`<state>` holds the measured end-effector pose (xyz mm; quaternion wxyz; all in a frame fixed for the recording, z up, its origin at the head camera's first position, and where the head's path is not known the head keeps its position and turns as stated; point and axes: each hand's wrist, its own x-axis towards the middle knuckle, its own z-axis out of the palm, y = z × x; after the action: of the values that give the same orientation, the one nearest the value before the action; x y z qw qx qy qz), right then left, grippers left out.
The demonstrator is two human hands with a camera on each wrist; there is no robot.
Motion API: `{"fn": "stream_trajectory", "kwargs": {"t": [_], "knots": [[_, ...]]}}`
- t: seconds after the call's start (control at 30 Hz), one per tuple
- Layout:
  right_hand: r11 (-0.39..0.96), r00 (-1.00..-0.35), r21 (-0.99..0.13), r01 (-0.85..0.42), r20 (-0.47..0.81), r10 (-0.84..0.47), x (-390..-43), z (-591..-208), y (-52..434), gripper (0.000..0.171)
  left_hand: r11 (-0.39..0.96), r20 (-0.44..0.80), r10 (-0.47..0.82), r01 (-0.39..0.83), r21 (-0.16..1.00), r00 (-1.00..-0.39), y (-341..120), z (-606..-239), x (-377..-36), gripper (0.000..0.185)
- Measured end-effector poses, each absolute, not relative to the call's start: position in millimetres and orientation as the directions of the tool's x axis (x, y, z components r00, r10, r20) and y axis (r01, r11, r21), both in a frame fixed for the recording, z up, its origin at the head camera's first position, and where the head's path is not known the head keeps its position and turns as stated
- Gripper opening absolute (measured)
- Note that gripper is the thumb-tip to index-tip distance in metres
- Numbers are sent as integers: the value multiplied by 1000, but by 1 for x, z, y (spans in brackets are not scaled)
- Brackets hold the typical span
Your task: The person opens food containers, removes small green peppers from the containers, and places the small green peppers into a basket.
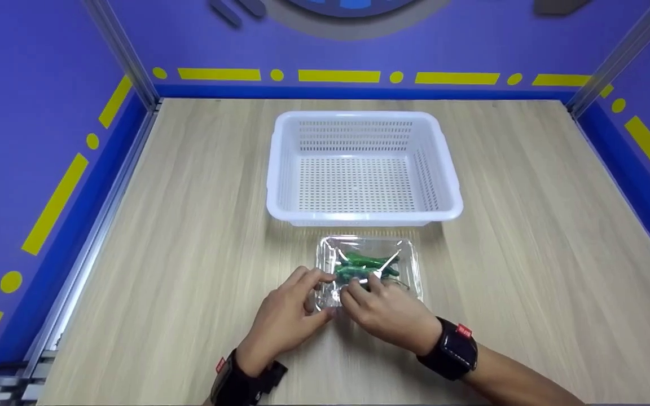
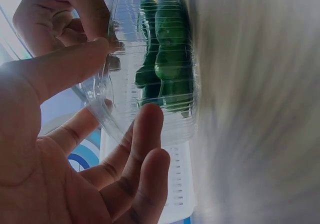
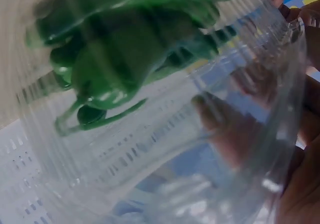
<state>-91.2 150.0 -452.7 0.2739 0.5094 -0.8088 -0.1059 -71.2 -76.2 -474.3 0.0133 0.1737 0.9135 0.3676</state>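
Note:
A clear plastic box [image 1: 413,262] with a lid lies on the table near the front, with several green peppers [image 1: 363,260] inside it. My left hand [image 1: 285,316] holds the box at its near left corner; in the left wrist view the thumb lies along the lid edge and the fingers lie against the side wall. At the front edge my right hand [image 1: 395,318] grips the lid with bent fingers. The right wrist view shows the peppers [image 3: 110,74] and some fingers [image 3: 232,134] through the clear plastic.
A white perforated basket [image 1: 359,216] stands just behind the box, with nothing in it. The pale wooden table [image 1: 201,197] is bordered by blue and yellow panels at the back and both sides. Black bands [image 1: 452,348] are strapped round both wrists.

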Motion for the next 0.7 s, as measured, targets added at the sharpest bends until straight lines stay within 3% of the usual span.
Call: {"fn": "stream_trajectory", "kwargs": {"t": [0.57, 0.7], "knots": [[502, -362, 361, -786, 389, -847, -90, -453, 147, 9, 572, 28, 349, 236, 786, -937, -76, -473, -73, 45], [501, -361, 333, -799, 401, -842, -92, -452, 148, 16, 589, 39, 349, 252, 768, -936, -76, -473, -75, 45]]}}
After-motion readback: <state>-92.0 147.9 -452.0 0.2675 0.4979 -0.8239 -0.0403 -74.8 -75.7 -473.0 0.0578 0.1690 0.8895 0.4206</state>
